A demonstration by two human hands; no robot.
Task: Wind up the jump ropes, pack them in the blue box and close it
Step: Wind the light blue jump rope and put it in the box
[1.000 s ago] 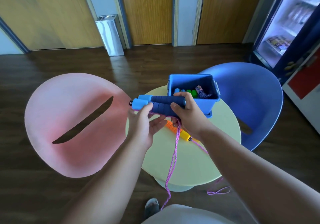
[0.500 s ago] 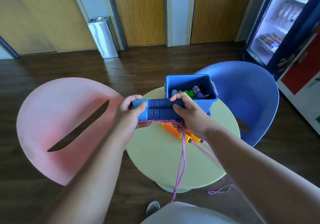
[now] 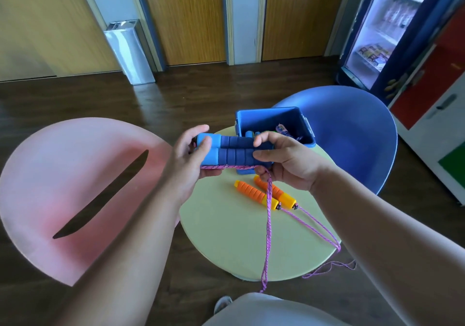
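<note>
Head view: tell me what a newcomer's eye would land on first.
First, the pair of blue handles gripped side by side in the left hand and right hand above the round table, purple cord dangling below. Next, the orange handles lying on the table beneath, and the open blue box at its far edge.

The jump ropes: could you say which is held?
The blue foam-handled rope, gripped by left hand and right hand; the orange-handled rope lies on the yellow table.
</note>
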